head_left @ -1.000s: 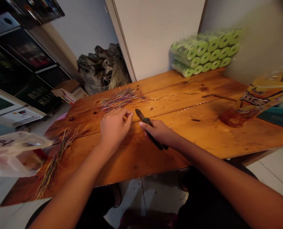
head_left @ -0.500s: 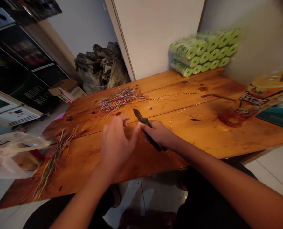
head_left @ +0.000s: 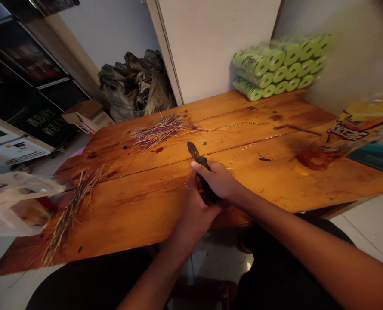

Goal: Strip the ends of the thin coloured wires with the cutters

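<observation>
Over the near middle of the wooden table [head_left: 140,215], dark-handled pliers [head_left: 202,162] tilt with their metal jaws pointing away and slightly left. My right hand [head_left: 222,178] is closed round the handles, its thumb lying along the upper side. From below and the left, my left hand [head_left: 199,206] is curled against the same handles; its fingertips are partly hidden. Beyond the jaws lies a loose bundle of thin coloured wires [head_left: 161,131]. Another bundle of wires [head_left: 70,213], mostly yellow and green, rests near the left edge.
A bottle of orange drink [head_left: 343,135] stands at the right by a teal object [head_left: 378,157]. Wrapped green rolls [head_left: 278,69] are stacked at the back. At the left edge sits a white plastic bag [head_left: 13,206]. Thin dark-and-light strands [head_left: 236,127] cross the table's far side.
My left hand has moved right and closed in on the pliers' handles; before, it was raised beside them with its fingers apart. My right hand still grips the pliers.
</observation>
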Demonstrator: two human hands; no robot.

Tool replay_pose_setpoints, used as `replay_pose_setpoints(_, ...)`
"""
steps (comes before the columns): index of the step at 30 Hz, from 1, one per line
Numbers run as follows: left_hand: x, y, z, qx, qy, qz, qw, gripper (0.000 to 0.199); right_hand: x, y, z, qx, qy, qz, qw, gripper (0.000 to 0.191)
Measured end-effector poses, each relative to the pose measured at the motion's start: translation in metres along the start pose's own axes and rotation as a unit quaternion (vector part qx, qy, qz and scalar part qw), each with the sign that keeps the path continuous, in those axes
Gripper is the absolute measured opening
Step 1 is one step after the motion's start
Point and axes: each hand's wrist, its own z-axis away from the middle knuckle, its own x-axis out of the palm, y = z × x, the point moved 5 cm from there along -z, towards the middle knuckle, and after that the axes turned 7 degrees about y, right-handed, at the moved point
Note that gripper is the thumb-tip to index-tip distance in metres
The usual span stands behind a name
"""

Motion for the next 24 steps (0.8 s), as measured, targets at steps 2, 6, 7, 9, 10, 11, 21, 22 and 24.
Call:
replay_pose_setpoints(2, 0.0, -0.002, 0.002, -0.001, 0.006, -0.015, 1.0, 0.065, 0.002, 0.001, 0.0, -0.005, 0.002, -0.003, 1.0, 0.041)
replay_pose_setpoints(6, 0.004, -0.002, 0.0, 0.012, -0.01, -0.017, 1.0, 0.071, -0.002, 0.002, -0.001, -0.018, 0.019, -0.005, 1.0, 0.038)
replay_pose_setpoints(7, 0.004, -0.002, -0.002, 0.012, -0.029, -0.008, 0.999, 0.073, -0.005, 0.004, -0.002, -0.013, 0.025, -0.004, 1.0, 0.037)
replay_pose_setpoints(9, 0.002, -0.003, -0.01, -0.013, -0.085, 0.001, 0.996, 0.071, -0.013, 0.01, -0.003, 0.004, 0.033, -0.005, 0.999, 0.037)
replay_pose_setpoints(10, -0.001, -0.004, -0.015, -0.035, -0.111, 0.0, 0.993, 0.066, -0.018, 0.013, -0.004, 0.015, 0.032, -0.007, 0.999, 0.037)
replay_pose_setpoints(11, -0.007, -0.007, -0.022, -0.065, -0.121, -0.008, 0.99, 0.058, -0.022, 0.015, -0.003, 0.017, 0.024, -0.009, 1.0, 0.038)
replay_pose_setpoints(21, -0.046, -0.016, -0.083, 0.056, 0.092, 0.158, 0.982, 0.031, -0.029, 0.018, 0.009, 0.055, -0.054, 0.033, 0.996, 0.038)
replay_pose_setpoints(22, -0.047, -0.018, -0.083, 0.054, 0.097, 0.16, 0.981, 0.03, -0.028, 0.019, 0.009, 0.064, -0.056, 0.035, 0.996, 0.039)
replay_pose_setpoints(24, -0.049, -0.02, -0.081, 0.047, 0.1, 0.139, 0.984, 0.028, -0.028, 0.02, 0.008, 0.08, -0.056, 0.027, 0.995, 0.039)
